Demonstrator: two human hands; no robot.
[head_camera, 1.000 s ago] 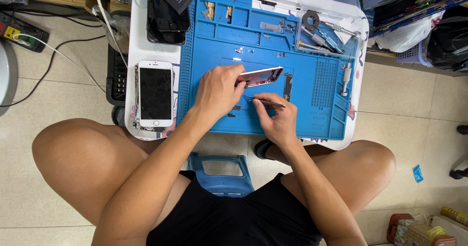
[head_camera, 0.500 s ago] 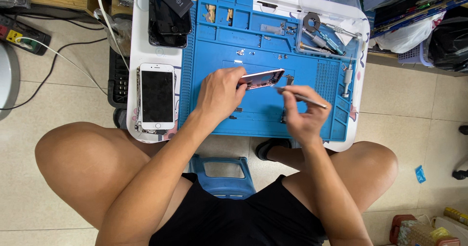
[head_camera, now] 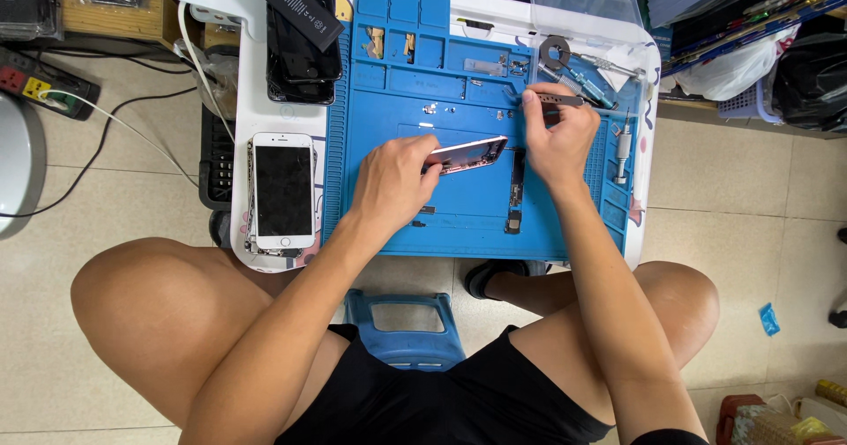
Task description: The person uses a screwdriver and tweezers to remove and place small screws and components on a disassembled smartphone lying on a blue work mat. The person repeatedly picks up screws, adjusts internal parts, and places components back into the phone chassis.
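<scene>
Left hand (head_camera: 394,183) around pink phone housing (head_camera: 468,153)

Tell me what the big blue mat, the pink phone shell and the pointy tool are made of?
The blue mat looks like soft rubber or silicone: matte, with moulded pockets. The pink phone shell, in the left hand, seems to be metal, with a smooth, dull sheen. The tweezers in the right hand look like dark metal, thin and straight, though too small to be sure.

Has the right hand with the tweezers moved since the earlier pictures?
Yes. The right hand with the tweezers has moved up the blue mat, away from the person, toward the tools at its far edge.
</scene>
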